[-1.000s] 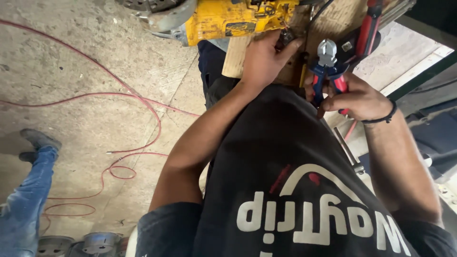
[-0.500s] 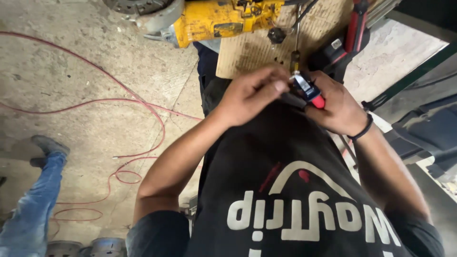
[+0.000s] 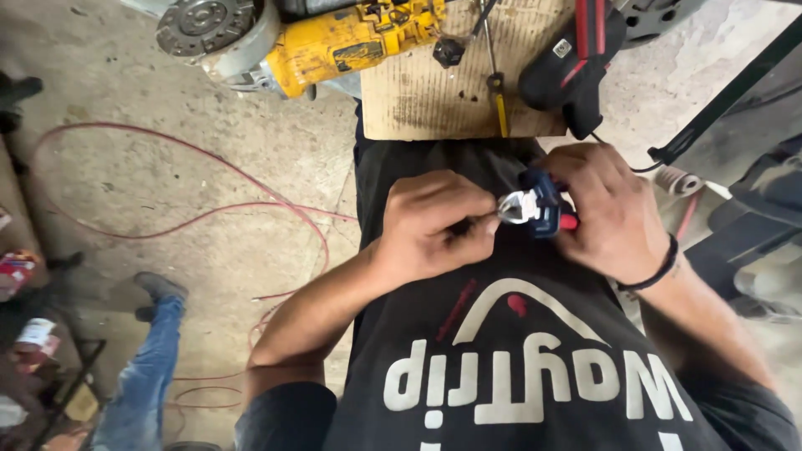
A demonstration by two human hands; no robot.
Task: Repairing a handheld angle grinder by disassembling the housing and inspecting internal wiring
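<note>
My right hand (image 3: pixel 608 209) grips a pair of pliers (image 3: pixel 535 207) with blue and red handles and shiny metal jaws, held in front of my black shirt. My left hand (image 3: pixel 434 224) is curled just left of the jaws, its fingertips pinching something small and dark at the jaw tips; what it is cannot be made out. Both hands sit close together below a wooden board (image 3: pixel 434 92).
On the board lie a red and black power tool (image 3: pixel 576 63), a thin tool with a yellow tip (image 3: pixel 499 83) and a small dark knob (image 3: pixel 449 52). A yellow angle grinder (image 3: pixel 317 42) rests at upper left. A red cable (image 3: pixel 209 217) loops over the concrete floor. Another person's jeans leg (image 3: pixel 142 376) stands at lower left.
My hands have come down from the board to my chest, and the pliers are now held sideways with my left fingers at their jaws. The view tilted toward the floor.
</note>
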